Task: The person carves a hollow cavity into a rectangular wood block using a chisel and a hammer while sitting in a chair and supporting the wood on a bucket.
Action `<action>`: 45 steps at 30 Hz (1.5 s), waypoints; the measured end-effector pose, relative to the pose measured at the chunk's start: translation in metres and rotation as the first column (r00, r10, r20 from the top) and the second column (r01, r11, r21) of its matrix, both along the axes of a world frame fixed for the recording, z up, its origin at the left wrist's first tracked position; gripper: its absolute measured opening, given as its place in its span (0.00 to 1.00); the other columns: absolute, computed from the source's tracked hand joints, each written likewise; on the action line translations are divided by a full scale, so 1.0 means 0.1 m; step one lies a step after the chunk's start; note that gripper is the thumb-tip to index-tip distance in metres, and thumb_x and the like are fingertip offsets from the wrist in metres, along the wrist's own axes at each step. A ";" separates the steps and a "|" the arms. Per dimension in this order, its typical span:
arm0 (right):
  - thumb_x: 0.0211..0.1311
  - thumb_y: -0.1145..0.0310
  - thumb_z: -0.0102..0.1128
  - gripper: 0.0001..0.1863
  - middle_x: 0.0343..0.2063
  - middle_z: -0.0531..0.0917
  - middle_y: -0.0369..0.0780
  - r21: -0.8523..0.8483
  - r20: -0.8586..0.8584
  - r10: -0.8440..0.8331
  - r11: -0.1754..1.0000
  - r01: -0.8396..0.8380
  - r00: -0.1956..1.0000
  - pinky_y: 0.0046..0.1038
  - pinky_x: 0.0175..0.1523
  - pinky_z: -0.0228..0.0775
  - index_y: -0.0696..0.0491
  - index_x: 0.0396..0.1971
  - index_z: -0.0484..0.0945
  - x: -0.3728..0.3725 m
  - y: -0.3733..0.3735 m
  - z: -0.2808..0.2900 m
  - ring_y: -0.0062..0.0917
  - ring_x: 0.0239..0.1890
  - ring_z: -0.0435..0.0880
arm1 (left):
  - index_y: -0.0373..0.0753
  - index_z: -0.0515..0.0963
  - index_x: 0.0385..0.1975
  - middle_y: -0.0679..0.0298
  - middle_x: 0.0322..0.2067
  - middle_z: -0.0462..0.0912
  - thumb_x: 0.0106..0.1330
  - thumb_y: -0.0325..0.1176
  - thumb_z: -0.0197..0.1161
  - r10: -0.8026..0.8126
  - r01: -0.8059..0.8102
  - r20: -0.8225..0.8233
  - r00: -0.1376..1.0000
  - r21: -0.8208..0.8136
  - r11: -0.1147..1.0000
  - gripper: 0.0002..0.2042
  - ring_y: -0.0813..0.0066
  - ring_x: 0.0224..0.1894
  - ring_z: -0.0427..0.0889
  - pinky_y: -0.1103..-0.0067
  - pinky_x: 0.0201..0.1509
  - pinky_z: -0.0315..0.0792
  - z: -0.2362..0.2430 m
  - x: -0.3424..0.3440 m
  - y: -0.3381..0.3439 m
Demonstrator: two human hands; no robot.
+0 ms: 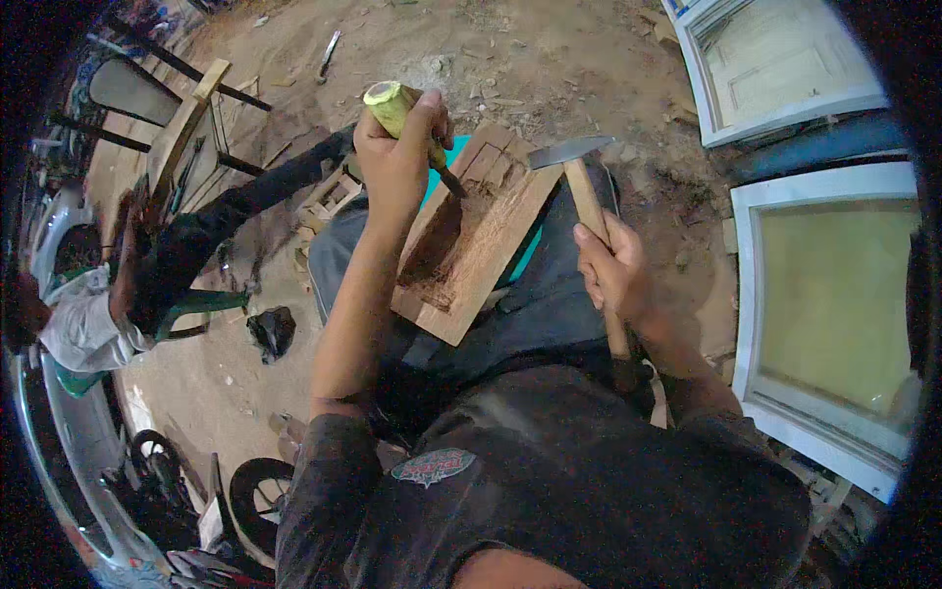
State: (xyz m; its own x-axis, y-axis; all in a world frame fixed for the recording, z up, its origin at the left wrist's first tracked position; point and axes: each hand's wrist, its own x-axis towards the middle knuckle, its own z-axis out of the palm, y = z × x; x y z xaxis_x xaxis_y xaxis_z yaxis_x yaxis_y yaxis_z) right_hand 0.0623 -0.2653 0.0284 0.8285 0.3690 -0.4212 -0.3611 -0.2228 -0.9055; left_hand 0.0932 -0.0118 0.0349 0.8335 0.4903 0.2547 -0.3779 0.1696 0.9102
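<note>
1. While you sit over the dirt floor (549,59), your left hand (397,157) has its fingers (427,118) wrapped tight around the yellow-green handled chisel (392,106), whose dark blade slants down onto the wood.
2. Your right hand (613,270) has its fingers curled shut around the pale wooden shaft of the steel-headed hammer (589,201); its head hangs just right of the chisel, apart from it.
3. The rectangular light-brown wooden panel with a carved recess (476,236) rests tilted across your lap, over your dark trousers.
4. White-framed glazed panels (834,314) lie to your right.
5. Another person (88,314) sits at far left.
</note>
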 end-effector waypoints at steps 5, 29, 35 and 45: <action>0.65 0.59 0.55 0.12 0.16 0.69 0.30 -0.052 -0.039 0.145 0.988 -0.147 0.989 0.20 0.15 0.59 0.52 0.35 0.70 0.02 -0.08 0.02 0.12 0.12 0.66 | 0.37 0.72 0.26 0.66 0.20 0.76 0.64 0.33 0.62 -0.113 0.137 -0.201 0.973 0.109 0.985 0.09 0.80 0.23 0.75 0.83 0.26 0.67 -0.01 -0.04 0.05; 0.66 0.61 0.56 0.11 0.14 0.65 0.28 0.012 -0.136 0.073 0.997 -0.072 0.988 0.18 0.13 0.56 0.52 0.32 0.68 0.27 -0.36 0.19 0.10 0.09 0.62 | 0.31 0.81 0.33 0.68 0.23 0.78 0.62 0.30 0.65 0.296 -0.206 -0.259 0.919 0.325 0.923 0.08 0.85 0.24 0.73 0.87 0.29 0.67 -0.23 -0.63 -0.27; 0.65 0.61 0.57 0.11 0.14 0.65 0.28 0.024 -0.131 0.085 0.996 -0.082 0.988 0.18 0.12 0.56 0.51 0.32 0.68 0.28 -0.37 0.12 0.10 0.09 0.62 | 0.32 0.80 0.29 0.67 0.23 0.79 0.62 0.28 0.65 0.297 -0.183 -0.282 0.912 0.368 0.912 0.05 0.85 0.25 0.73 0.86 0.30 0.67 -0.22 -0.63 -0.36; 0.61 0.58 0.61 0.15 0.21 0.73 0.33 -0.049 -0.001 0.113 0.992 -0.113 0.994 0.23 0.27 0.64 0.56 0.35 0.73 0.29 -0.38 0.08 0.15 0.22 0.70 | 0.33 0.79 0.28 0.64 0.23 0.80 0.59 0.22 0.65 0.185 0.006 -0.223 0.957 0.655 0.756 0.02 0.81 0.25 0.74 0.84 0.31 0.68 -0.14 -0.67 -0.51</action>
